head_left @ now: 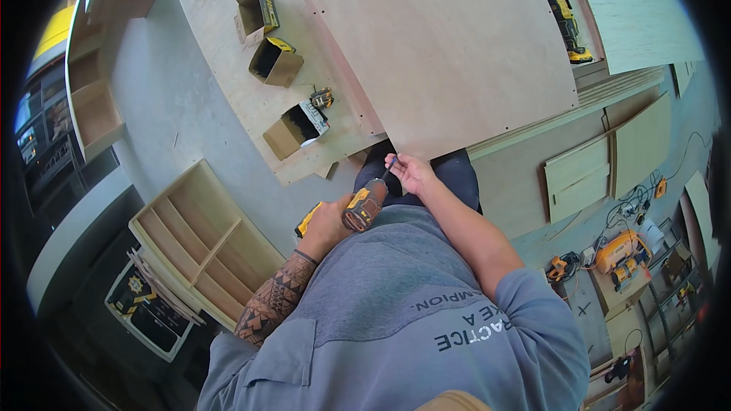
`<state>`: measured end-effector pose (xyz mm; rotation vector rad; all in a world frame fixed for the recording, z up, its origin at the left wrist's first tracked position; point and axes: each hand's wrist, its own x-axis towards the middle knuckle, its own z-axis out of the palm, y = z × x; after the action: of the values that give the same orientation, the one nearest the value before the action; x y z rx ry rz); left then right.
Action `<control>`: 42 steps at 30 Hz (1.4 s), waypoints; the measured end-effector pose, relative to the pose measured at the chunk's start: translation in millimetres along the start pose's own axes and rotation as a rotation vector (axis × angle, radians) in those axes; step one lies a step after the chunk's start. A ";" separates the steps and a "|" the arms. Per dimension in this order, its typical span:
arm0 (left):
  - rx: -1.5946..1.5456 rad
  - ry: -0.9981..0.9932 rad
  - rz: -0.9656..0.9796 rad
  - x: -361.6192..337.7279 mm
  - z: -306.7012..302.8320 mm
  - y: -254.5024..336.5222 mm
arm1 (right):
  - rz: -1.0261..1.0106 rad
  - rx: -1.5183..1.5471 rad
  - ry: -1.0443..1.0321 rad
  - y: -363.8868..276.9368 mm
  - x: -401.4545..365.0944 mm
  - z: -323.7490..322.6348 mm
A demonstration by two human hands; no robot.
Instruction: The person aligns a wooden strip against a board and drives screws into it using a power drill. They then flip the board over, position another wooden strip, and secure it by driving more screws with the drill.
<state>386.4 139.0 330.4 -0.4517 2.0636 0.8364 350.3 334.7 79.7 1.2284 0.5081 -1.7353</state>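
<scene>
Panel [442, 46] matt smooth wood; drill [364, 209] hard plastic; boxes [276, 63] matt cardboard

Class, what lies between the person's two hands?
In the head view, a yellow-and-black cordless drill spans the gap: the left hand grips its handle, the right hand pinches its bit.

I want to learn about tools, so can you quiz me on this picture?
1. True or false: the left hand grips the yellow drill.
2. What do the fingers of the right hand pinch? A) a pencil B) the drill bit C) a cable
3. Fill in: the three open boxes lie on a ___ sheet.
Key: 1 true; 2 B; 3 plywood.
</scene>
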 end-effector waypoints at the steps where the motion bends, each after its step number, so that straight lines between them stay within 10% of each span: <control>1: 0.023 0.010 -0.013 0.7 5.0 3.0 | -0.054 0.015 0.045 5.4 6.0 4.1; 29: -0.100 0.077 -0.243 6.6 37.5 38.4 | 0.001 -0.257 0.408 -4.5 4.8 9.5; 42: -0.113 0.105 -0.240 16.8 47.9 40.6 | -0.155 -0.283 0.219 -93.9 -55.6 -18.4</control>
<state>380.6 201.2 312.7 -0.8032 2.0135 0.8005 283.9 419.3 105.9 1.2038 0.9664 -1.5960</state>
